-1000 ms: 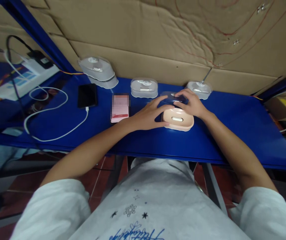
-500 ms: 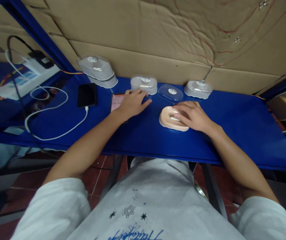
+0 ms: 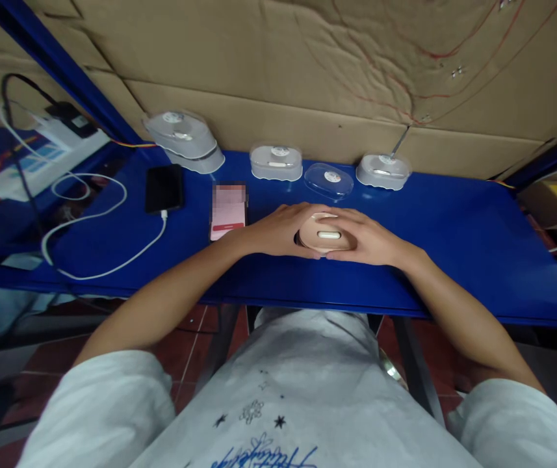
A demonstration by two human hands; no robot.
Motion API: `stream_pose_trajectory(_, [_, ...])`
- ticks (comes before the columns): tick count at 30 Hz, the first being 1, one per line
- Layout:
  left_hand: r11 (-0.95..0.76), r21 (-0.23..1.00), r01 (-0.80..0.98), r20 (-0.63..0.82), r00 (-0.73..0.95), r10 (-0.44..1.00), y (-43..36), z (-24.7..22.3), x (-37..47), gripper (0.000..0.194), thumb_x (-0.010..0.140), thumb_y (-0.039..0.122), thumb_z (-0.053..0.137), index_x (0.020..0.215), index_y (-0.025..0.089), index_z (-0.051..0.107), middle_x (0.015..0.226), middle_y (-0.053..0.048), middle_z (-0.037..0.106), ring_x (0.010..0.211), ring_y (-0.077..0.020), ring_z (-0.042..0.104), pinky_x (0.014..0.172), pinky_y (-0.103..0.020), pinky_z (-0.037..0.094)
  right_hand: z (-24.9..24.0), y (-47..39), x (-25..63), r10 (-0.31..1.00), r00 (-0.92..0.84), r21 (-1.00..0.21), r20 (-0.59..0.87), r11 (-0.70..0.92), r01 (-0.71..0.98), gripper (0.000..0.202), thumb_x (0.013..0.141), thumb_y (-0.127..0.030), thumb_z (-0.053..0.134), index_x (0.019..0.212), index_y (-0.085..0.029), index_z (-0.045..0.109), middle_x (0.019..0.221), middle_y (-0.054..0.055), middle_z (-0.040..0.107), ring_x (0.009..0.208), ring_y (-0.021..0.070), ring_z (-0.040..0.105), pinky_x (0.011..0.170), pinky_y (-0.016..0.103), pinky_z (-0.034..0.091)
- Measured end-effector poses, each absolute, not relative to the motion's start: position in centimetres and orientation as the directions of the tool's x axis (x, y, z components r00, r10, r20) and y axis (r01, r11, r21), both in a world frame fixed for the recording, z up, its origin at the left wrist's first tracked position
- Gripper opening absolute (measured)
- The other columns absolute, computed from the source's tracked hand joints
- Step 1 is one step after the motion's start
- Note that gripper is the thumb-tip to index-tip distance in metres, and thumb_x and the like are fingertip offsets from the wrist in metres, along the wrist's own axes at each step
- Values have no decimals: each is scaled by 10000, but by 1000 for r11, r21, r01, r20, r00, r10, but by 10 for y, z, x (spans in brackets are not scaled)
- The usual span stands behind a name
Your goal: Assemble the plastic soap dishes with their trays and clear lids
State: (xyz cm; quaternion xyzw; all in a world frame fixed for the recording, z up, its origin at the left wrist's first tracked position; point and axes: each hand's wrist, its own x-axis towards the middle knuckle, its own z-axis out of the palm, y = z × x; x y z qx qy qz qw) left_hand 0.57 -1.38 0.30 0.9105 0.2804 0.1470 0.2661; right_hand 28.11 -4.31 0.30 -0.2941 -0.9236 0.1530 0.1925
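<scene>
A peach-coloured oval container (image 3: 313,235) with a scalloped lower rim is between my two hands on the blue table. In its middle lies a white pill-shaped piece (image 3: 329,235). My left hand (image 3: 281,229) curls round the container's left end, and my right hand (image 3: 373,239) wraps its right end. The fingertips nearly meet at the front and back edges, hiding much of the container's sides. Just behind lies a clear oval lid (image 3: 329,182) with a round white sticker.
Lidded grey oval containers stand along the cardboard wall: a stack (image 3: 185,142) at left, one in the middle (image 3: 276,162), one at right (image 3: 383,171). A pink-screened phone (image 3: 228,207) lies left of my hands, beside a black phone (image 3: 164,188) on a white cable. A power strip (image 3: 39,166) is far left.
My left hand has moved from above the pink-screened phone to the right and taken hold of the container's left end. My right hand has closed round its right end.
</scene>
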Motion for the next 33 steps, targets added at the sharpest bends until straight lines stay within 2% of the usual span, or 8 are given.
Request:
stream_pose_trajectory(4, [-657, 623, 424, 96, 793, 602, -9, 1, 2, 1038, 824, 735, 788, 1644, 325, 300, 1711, -170, 426, 1536, -414, 463, 1210, -590, 358, 4, -41, 283, 616, -735, -444, 284, 764, 469, 614, 965, -582, 746, 1482, -274, 626, 1608, 139, 591, 1511, 353, 544, 1244, 562, 453])
stream_pose_trajectory(8, [-660, 644, 386, 127, 797, 590, -8, 0, 0, 1002, 827, 712, 795, 1622, 335, 315, 1684, -170, 459, 1511, -411, 499, 1194, -584, 381, 6, -42, 282, 621, -732, -471, 280, 753, 459, 557, 982, -558, 732, 1458, -281, 647, 1593, 126, 611, 1514, 356, 542, 1244, 569, 456])
stream_pose_trajectory(15, [-669, 642, 374, 144, 798, 585, -7, -3, 1, 981, 814, 633, 835, 1598, 319, 336, 1647, -181, 484, 1481, -402, 525, 1179, -590, 401, 4, -43, 280, 628, -727, -462, 278, 751, 471, 483, 1015, -539, 687, 1411, -262, 678, 1519, 155, 670, 1500, 359, 556, 1228, 567, 462])
stream_pose_trajectory(20, [-663, 653, 366, 141, 801, 581, -9, 0, 2, 1001, 796, 575, 855, 1600, 303, 325, 1655, -189, 466, 1500, -408, 504, 1204, -611, 382, 1, -42, 280, 628, -723, -441, 289, 758, 481, 460, 1043, -540, 638, 1397, -249, 681, 1544, 170, 646, 1477, 355, 580, 1200, 561, 490])
stream_pose_trajectory(24, [-658, 665, 353, 153, 797, 584, -8, -2, 3, 1067, 766, 536, 879, 1621, 292, 288, 1696, -201, 402, 1534, -409, 461, 1218, -606, 383, 1, -45, 278, 653, -698, -449, 293, 739, 503, 460, 1041, -561, 629, 1387, -264, 692, 1575, 141, 624, 1528, 349, 526, 1242, 560, 459])
stream_pose_trajectory(28, [-649, 648, 399, 101, 799, 592, -8, -1, 0, 1202, 710, 523, 912, 1662, 302, 213, 1759, -209, 296, 1610, -451, 326, 1249, -693, 292, 0, -46, 279, 701, -645, -488, 304, 696, 526, 448, 1054, -577, 592, 1380, -291, 704, 1505, 101, 686, 1589, 329, 441, 1265, 545, 450])
stream_pose_trajectory(30, [-642, 628, 440, 47, 802, 596, -8, 2, -4, 1250, 690, 479, 926, 1678, 321, 177, 1772, -199, 275, 1619, -464, 298, 1252, -728, 246, -2, -43, 281, 721, -608, -492, 333, 683, 540, 440, 1051, -583, 593, 1361, -297, 717, 1497, 97, 691, 1552, 332, 497, 1255, 544, 464])
stream_pose_trajectory(33, [-624, 596, 506, -30, 790, 612, -9, 10, -10, 1252, 706, 418, 912, 1690, 337, 142, 1760, -195, 298, 1595, -460, 335, 1233, -747, 251, -7, -37, 282, 750, -525, -466, 401, 661, 588, 482, 1004, -632, 645, 1298, -266, 751, 1545, 136, 645, 1440, 358, 618, 1224, 561, 493])
